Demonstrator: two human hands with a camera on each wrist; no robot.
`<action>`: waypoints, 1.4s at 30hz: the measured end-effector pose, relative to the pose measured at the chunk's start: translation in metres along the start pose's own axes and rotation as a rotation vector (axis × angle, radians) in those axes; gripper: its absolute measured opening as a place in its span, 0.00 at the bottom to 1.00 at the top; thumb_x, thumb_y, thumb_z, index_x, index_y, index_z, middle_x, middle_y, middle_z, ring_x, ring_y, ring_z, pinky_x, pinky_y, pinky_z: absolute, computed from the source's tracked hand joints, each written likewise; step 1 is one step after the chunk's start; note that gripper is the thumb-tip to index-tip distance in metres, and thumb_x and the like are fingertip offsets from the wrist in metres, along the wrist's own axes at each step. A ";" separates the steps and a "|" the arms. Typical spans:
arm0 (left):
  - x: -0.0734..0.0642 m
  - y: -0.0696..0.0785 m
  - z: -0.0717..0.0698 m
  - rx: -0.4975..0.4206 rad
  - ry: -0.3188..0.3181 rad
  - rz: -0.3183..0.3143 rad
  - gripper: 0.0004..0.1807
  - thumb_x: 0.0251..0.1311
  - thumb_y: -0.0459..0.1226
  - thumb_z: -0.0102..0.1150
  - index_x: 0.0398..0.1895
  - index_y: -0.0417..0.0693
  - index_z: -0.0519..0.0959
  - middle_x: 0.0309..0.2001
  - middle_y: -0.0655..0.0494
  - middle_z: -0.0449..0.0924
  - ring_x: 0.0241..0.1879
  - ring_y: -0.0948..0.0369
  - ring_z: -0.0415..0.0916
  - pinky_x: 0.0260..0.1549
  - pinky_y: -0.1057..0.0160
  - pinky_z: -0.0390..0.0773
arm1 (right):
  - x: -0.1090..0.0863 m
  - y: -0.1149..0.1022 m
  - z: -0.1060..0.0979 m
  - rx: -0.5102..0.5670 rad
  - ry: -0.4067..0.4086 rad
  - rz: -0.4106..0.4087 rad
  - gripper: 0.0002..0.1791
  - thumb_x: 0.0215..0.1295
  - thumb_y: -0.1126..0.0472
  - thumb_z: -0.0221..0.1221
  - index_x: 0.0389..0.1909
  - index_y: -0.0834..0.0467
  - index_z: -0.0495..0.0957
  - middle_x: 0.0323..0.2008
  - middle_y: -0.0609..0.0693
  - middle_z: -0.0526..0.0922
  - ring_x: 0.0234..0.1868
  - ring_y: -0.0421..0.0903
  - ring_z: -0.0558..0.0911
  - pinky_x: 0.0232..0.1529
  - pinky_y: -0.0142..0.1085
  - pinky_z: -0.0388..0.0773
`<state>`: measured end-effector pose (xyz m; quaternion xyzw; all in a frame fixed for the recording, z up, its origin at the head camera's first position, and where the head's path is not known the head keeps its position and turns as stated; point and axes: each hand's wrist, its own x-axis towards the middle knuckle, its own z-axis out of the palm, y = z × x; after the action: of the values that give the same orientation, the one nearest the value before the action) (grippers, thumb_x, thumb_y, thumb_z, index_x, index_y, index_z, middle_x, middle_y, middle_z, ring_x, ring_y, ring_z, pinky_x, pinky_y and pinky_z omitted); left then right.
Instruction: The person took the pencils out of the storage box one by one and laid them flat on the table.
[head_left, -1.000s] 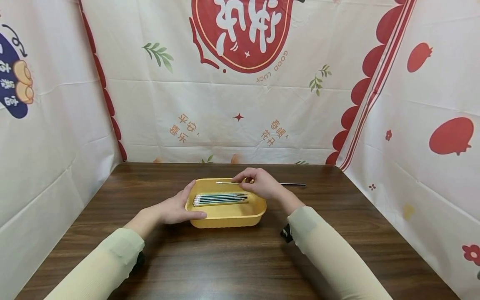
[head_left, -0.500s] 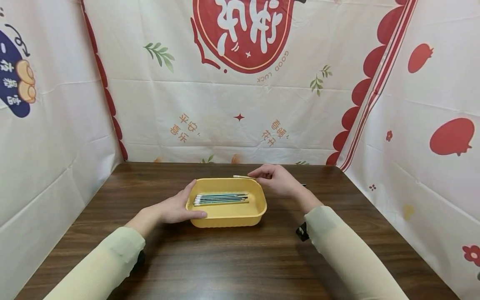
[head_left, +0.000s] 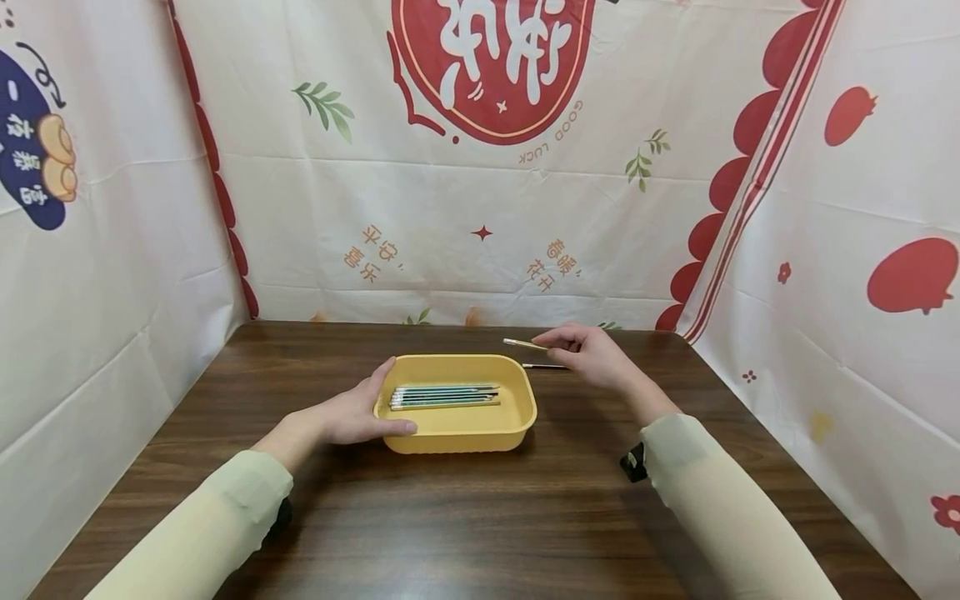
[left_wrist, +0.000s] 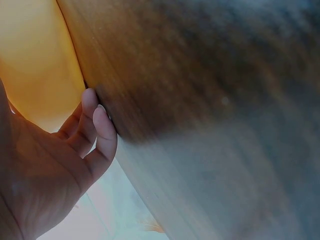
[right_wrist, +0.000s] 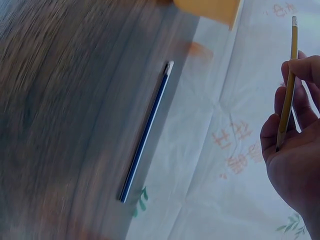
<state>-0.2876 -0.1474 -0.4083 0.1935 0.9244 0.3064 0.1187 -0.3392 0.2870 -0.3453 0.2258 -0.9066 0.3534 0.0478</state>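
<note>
A yellow plastic basket (head_left: 457,444) stands on the table. Inside it several green and dark pencils (head_left: 444,390) lie side by side, with a yellow one at the front. My left hand (head_left: 356,414) grips the basket's left end, thumb over the front rim and fingers at the far side. To the right of the basket, my right hand (head_left: 591,354) pinches a yellow pencil (right_wrist: 288,100), its eraser end pointing left in the head view. Below that hand a dark blue pencil (right_wrist: 146,135) lies on the table, partly covered by the hand in the head view.
The brown wooden table (head_left: 450,525) extends around the basket. White printed cloth (head_left: 480,192) hangs along the table's back and both sides.
My right hand has carried the yellow pencil rightward from over the basket to beyond its right end. My left hand keeps its grip on the basket.
</note>
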 end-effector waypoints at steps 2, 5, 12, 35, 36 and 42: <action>0.001 0.000 0.000 -0.003 0.002 0.004 0.75 0.61 0.72 0.68 0.92 0.50 0.30 0.88 0.32 0.45 0.86 0.36 0.53 0.80 0.32 0.60 | -0.003 0.005 -0.004 -0.002 0.012 0.014 0.14 0.79 0.63 0.65 0.61 0.54 0.90 0.54 0.58 0.88 0.38 0.46 0.78 0.36 0.32 0.78; 0.001 0.000 0.000 -0.006 0.004 0.006 0.75 0.61 0.72 0.69 0.92 0.49 0.31 0.88 0.32 0.45 0.86 0.37 0.53 0.81 0.32 0.59 | -0.007 0.015 -0.010 -0.007 0.031 0.043 0.15 0.80 0.63 0.64 0.62 0.55 0.89 0.53 0.59 0.88 0.40 0.47 0.78 0.36 0.32 0.78; 0.001 -0.001 -0.001 -0.010 -0.003 -0.001 0.75 0.61 0.72 0.69 0.92 0.51 0.30 0.89 0.33 0.44 0.86 0.37 0.52 0.81 0.32 0.59 | -0.016 0.041 -0.019 -0.006 0.081 0.113 0.15 0.80 0.63 0.63 0.61 0.56 0.89 0.50 0.60 0.88 0.39 0.45 0.78 0.37 0.32 0.78; 0.002 -0.003 -0.001 -0.001 0.005 -0.001 0.75 0.61 0.73 0.68 0.92 0.52 0.29 0.89 0.33 0.44 0.87 0.37 0.51 0.81 0.32 0.58 | -0.024 0.089 -0.015 -0.047 -0.030 0.173 0.17 0.80 0.68 0.59 0.63 0.58 0.87 0.56 0.61 0.87 0.46 0.49 0.77 0.45 0.35 0.77; 0.002 -0.003 -0.001 0.000 0.006 -0.002 0.75 0.61 0.73 0.68 0.92 0.52 0.30 0.89 0.33 0.44 0.86 0.37 0.52 0.81 0.33 0.59 | -0.023 0.090 -0.014 -0.054 -0.037 0.164 0.17 0.79 0.68 0.60 0.63 0.58 0.88 0.56 0.61 0.88 0.46 0.49 0.77 0.45 0.35 0.77; 0.002 -0.003 -0.001 -0.001 0.002 -0.002 0.75 0.61 0.73 0.68 0.92 0.53 0.30 0.89 0.33 0.44 0.87 0.37 0.51 0.81 0.33 0.58 | -0.016 0.097 -0.007 -0.096 -0.072 0.155 0.16 0.79 0.68 0.61 0.61 0.56 0.89 0.55 0.60 0.89 0.47 0.48 0.78 0.48 0.36 0.77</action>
<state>-0.2903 -0.1494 -0.4101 0.1924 0.9246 0.3069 0.1182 -0.3682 0.3608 -0.4039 0.1651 -0.9383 0.3038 -0.0013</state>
